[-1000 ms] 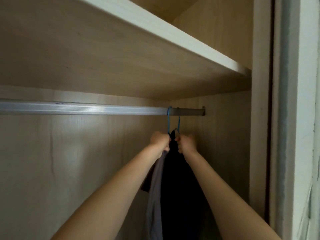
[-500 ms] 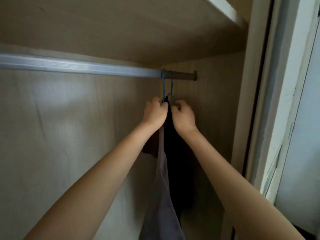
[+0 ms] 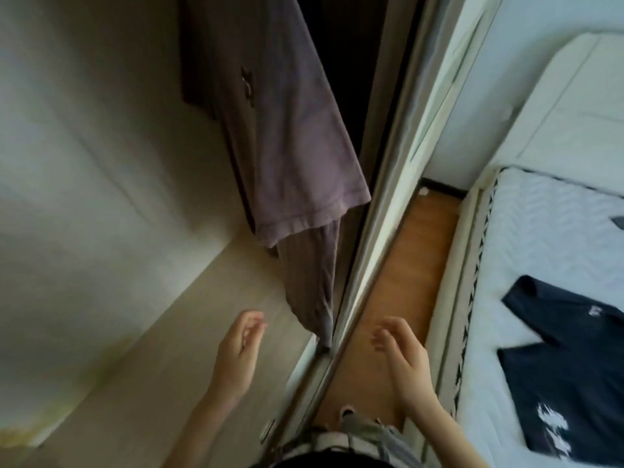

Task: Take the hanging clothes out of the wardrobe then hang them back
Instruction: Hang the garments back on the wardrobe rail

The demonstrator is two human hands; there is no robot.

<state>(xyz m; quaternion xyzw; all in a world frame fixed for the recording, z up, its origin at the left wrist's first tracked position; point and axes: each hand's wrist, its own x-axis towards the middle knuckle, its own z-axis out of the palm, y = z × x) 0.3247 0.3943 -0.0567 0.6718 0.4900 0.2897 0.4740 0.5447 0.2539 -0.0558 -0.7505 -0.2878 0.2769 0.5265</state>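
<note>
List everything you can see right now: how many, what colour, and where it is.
mauve T-shirt: one, dusty purple, hanging inside the wardrobe
ribbed garment: one, brownish grey, hanging down below the mauve hem
wardrobe: one, pale wood, left half of view
door frame: one, pale, running diagonally between wardrobe and room
floor: orange-brown wood strip, between door frame and bed
mattress: one, white quilted, right side
headboard: one, white, upper right
navy T-shirt: one, dark with white print, lying on the mattress
left hand: empty, fingers loosely curled, over the wardrobe bottom
right hand: empty, over the floor strip
</note>
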